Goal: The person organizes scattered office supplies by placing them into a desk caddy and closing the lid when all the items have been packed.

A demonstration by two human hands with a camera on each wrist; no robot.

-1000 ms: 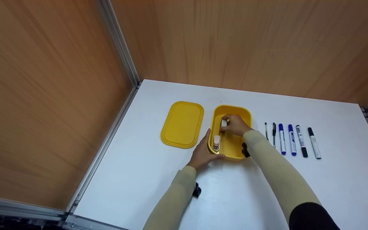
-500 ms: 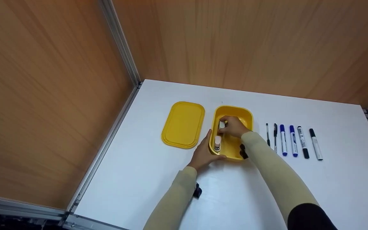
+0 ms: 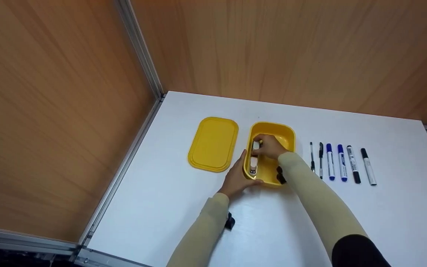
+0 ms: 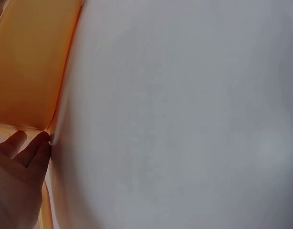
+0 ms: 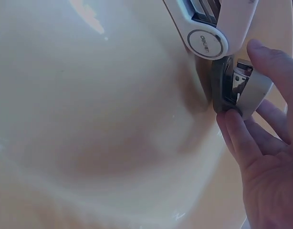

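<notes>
An open yellow box (image 3: 290,134) stands mid-table, its yellow lid (image 3: 213,144) lying flat just left of it. Inside, a white and grey stapler (image 3: 253,162) lies along the left wall. My right hand (image 3: 269,145) reaches into the box and pinches the stapler's far end. In the right wrist view, thumb and fingers (image 5: 238,136) clasp the stapler's (image 5: 218,31) grey rear end, above the box floor (image 5: 89,119). My left hand (image 3: 240,173) holds the box's near left corner from outside. Its fingers (image 4: 27,145) lie against the box wall (image 4: 27,71).
Right of the box, several pens and markers lie in a row: two thin black pens (image 3: 311,156), two blue markers (image 3: 331,162), two black-capped markers (image 3: 368,167). Wooden walls enclose the white table (image 3: 184,207) at the back and left.
My right hand has shifted the stapler's far end a little left, towards the box's left wall. The left hand has stayed on the box corner.
</notes>
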